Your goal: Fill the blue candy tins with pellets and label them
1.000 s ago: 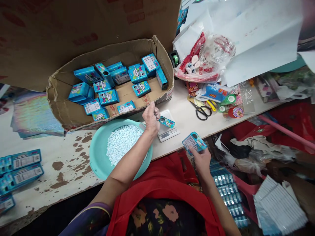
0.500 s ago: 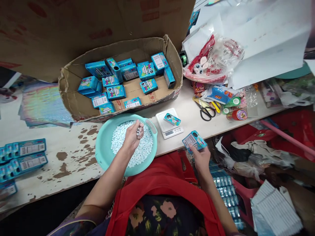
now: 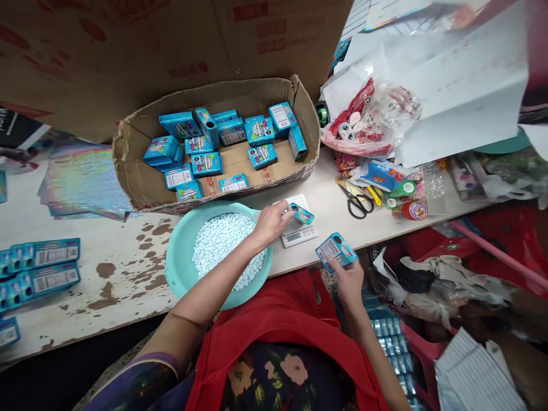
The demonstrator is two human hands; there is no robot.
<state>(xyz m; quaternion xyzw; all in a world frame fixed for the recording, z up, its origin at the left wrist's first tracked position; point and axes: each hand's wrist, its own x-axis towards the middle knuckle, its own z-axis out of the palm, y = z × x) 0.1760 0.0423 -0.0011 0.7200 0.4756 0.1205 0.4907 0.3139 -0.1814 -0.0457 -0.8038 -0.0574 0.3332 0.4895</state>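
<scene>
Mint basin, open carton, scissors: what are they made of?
Mint basin: likely plastic, satin; smooth, evenly coloured, rounded rim.
Open carton: cardboard, matte brown; creased walls, ragged worn edges.
Scissors: blades probably metal, going by the thin dark shape; black handles could be plastic or coated metal, can't tell.

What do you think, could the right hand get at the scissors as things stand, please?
Probably yes: the right hand holds a blue packet, but only bare tabletop shows between that packet and the scissors.
</scene>
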